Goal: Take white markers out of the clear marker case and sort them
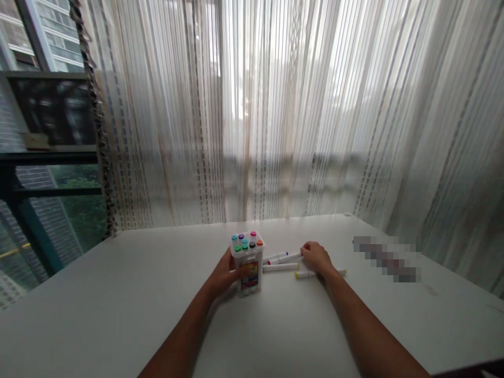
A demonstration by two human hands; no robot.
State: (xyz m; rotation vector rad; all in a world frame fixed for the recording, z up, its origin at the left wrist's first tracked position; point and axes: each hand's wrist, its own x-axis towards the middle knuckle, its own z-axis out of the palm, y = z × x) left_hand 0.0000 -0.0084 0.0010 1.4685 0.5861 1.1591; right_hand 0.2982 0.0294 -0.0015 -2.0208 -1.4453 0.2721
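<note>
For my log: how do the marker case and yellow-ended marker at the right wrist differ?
The marker case stands upright; the yellow-ended marker lies flat. The case is bulky; the marker slim. Left hand holds the case; right wrist crosses the marker. Both are partly covered.

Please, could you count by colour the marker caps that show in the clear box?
Light blue caps: 2
Green caps: 2
Purple cap: 1
Pink cap: 1
Orange cap: 1
Dark cap: 1
Total: 8
</note>
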